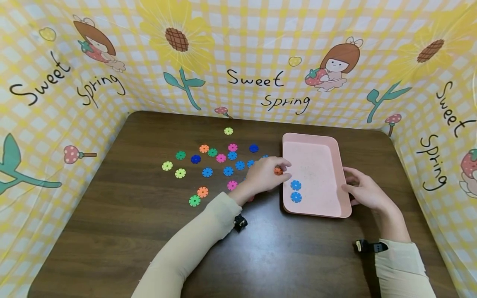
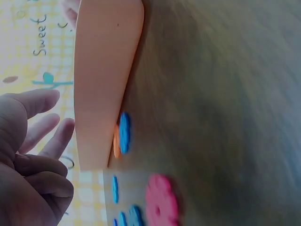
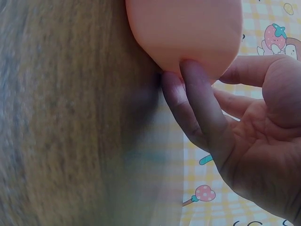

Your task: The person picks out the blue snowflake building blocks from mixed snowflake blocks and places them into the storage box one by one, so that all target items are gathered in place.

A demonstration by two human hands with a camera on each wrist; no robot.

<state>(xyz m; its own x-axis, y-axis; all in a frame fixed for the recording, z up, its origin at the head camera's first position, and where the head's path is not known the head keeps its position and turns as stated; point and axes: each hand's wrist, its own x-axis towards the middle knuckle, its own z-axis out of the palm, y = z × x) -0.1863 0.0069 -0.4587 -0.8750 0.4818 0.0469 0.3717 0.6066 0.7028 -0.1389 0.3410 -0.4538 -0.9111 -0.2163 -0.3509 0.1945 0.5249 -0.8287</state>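
My left hand (image 1: pixel 263 173) hovers at the left rim of a pink tray (image 1: pixel 313 155). Its thumb and fingers are parted; in the left wrist view the hand (image 2: pixel 35 160) holds nothing. Below it, an orange flower-edged disc (image 1: pixel 278 171) lies on the table against the tray's outer wall, with a blue disc (image 2: pixel 124 133) beside it that the hand covers in the head view. Two blue discs (image 1: pixel 296 185) lie inside the tray near its left wall. My right hand (image 1: pixel 367 190) grips the tray's right side, fingertips (image 3: pixel 195 77) against the outer wall.
Several loose discs, such as a blue one (image 1: pixel 228 170), a green one (image 1: pixel 194 201) and a yellow one (image 1: pixel 167 166), are spread left of the tray on the dark wooden table (image 1: pixel 123 215). A checked cloth (image 1: pixel 253 54) walls off the back and sides.
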